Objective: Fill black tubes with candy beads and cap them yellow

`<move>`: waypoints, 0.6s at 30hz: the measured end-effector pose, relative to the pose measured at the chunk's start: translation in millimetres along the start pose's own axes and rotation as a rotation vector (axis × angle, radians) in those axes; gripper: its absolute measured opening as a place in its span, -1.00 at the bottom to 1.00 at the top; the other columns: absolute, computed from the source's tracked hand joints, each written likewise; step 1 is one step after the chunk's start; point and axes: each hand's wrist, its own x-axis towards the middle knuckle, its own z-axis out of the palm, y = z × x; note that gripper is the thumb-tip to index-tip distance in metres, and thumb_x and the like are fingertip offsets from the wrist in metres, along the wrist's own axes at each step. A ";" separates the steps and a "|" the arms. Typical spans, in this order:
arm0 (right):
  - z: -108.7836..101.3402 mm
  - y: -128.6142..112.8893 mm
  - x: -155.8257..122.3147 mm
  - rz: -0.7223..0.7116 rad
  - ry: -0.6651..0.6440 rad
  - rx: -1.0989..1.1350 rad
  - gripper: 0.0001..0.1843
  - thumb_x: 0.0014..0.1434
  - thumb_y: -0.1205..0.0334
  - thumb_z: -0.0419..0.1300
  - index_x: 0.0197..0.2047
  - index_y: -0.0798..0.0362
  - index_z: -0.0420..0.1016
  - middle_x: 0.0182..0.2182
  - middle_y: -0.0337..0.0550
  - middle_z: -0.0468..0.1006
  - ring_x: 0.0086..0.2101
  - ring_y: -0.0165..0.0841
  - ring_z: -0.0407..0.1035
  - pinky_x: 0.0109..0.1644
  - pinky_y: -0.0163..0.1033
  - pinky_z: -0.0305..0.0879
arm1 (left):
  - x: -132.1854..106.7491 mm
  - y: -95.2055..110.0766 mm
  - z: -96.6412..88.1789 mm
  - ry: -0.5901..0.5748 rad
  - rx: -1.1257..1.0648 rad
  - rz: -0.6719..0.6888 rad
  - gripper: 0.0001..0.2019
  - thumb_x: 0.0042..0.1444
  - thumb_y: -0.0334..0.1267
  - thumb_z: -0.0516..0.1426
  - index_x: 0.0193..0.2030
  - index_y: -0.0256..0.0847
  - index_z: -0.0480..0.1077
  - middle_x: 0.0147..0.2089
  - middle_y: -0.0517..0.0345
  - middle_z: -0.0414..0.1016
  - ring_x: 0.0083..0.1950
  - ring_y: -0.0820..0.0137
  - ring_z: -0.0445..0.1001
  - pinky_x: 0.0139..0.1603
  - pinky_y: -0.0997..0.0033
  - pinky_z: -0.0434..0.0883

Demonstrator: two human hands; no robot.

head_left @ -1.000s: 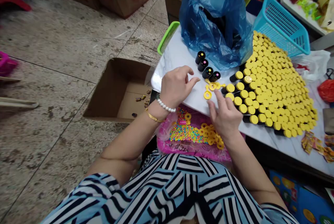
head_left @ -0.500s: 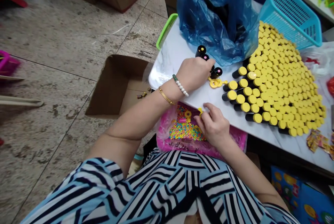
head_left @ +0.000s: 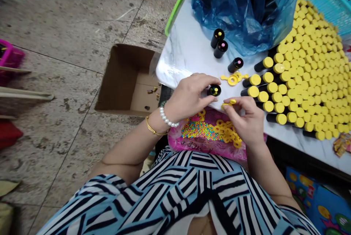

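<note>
Now, looking down through the head camera, we are gripping a black tube [head_left: 214, 90] in our left hand [head_left: 189, 96]. The fingers are curling closed around its body, so its open mouth, with a yellow dot inside, is facing up towards us. We are holding the tube right at the near edge of the white table [head_left: 186, 48]. Our right hand [head_left: 248, 120] is pinching a yellow cap [head_left: 229, 102] between thumb and forefinger, with the other fingers bending loosely, and the cap is sitting just beside the tube, a little apart from it. Below both hands a pink tray [head_left: 178, 141] is lying in our lap, holding small coloured beads and yellow rings. On the table, three more open tubes [head_left: 221, 49] are standing near a blue plastic bag [head_left: 238, 8], and a few loose caps [head_left: 234, 78] are resting between them and our hands. To the right, a large stack of capped tubes [head_left: 304, 67] is covering the tabletop. An open cardboard box [head_left: 123, 78] is sitting on the floor to the left.
</note>
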 end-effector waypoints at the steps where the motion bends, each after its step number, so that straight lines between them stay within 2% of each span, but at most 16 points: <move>1: 2.5 -2.5 2.3 0.064 -0.020 0.134 -0.89 0.20 0.18 0.41 -0.17 -0.10 0.69 -0.26 -0.19 0.62 -0.23 -0.29 0.46 -0.06 -0.11 0.47 | -3.2 -1.6 4.3 0.022 -0.024 -0.012 -0.60 0.21 -0.30 0.27 0.19 -0.17 0.46 0.03 0.07 0.63 0.06 0.30 0.55 0.12 0.26 0.47; 4: 13.9 -8.8 11.9 0.221 -0.057 0.511 -0.86 0.14 0.18 0.47 -0.19 -0.14 0.71 -0.21 -0.24 0.61 -0.26 -0.38 0.48 -0.09 -0.19 0.48 | -10.0 -4.4 13.5 0.081 -0.039 -0.031 -0.62 0.22 -0.28 0.27 0.18 -0.18 0.49 -0.02 0.07 0.67 0.01 0.29 0.56 0.11 0.24 0.45; 6: 22.8 -10.8 19.5 0.278 -0.038 0.609 -0.84 0.11 0.19 0.49 -0.19 -0.14 0.72 -0.23 -0.26 0.62 -0.29 -0.42 0.48 -0.13 -0.24 0.49 | -11.9 -5.9 16.8 0.107 -0.046 -0.018 -0.73 0.24 -0.26 0.27 0.07 -0.16 0.55 -0.05 0.09 0.68 -0.01 0.30 0.57 0.14 0.22 0.42; 9: 32.9 -11.4 28.2 0.341 -0.014 0.620 -0.79 0.08 0.19 0.51 -0.17 -0.12 0.72 -0.33 -0.29 0.60 -0.44 -0.50 0.38 -0.35 -0.33 0.41 | -12.7 -9.0 19.3 0.123 -0.060 0.008 -0.79 0.27 -0.26 0.25 0.03 -0.15 0.57 -0.07 0.12 0.68 -0.04 0.33 0.56 0.15 0.22 0.40; 12: 36.0 -11.7 31.5 0.390 0.018 0.587 -0.76 0.09 0.14 0.50 -0.13 -0.08 0.72 -0.53 -0.35 0.45 -0.61 -0.56 0.14 -0.59 -0.40 0.10 | -13.8 -12.3 20.7 0.130 -0.026 0.006 -0.77 0.25 -0.24 0.27 0.04 -0.15 0.57 -0.08 0.10 0.64 -0.03 0.29 0.51 0.12 0.20 0.39; 15: 35.6 -12.6 31.5 0.412 0.012 0.552 -0.74 0.10 0.09 0.50 -0.14 -0.05 0.71 -0.64 -0.41 0.29 -0.65 -0.57 0.03 -0.64 -0.40 -0.07 | -14.7 -13.6 21.3 0.129 0.003 -0.017 -0.74 0.23 -0.21 0.29 0.05 -0.13 0.57 -0.10 0.08 0.59 -0.05 0.26 0.45 0.08 0.18 0.39; 18: 36.2 -13.7 31.6 0.390 0.000 0.534 -0.75 0.10 0.09 0.50 -0.16 -0.04 0.68 -0.56 -0.37 0.38 -0.64 -0.58 0.07 -0.64 -0.40 -0.04 | -14.1 -13.0 20.5 0.123 0.017 -0.031 -0.75 0.24 -0.21 0.28 0.04 -0.12 0.58 -0.14 0.09 0.55 -0.10 0.27 0.43 0.03 0.20 0.39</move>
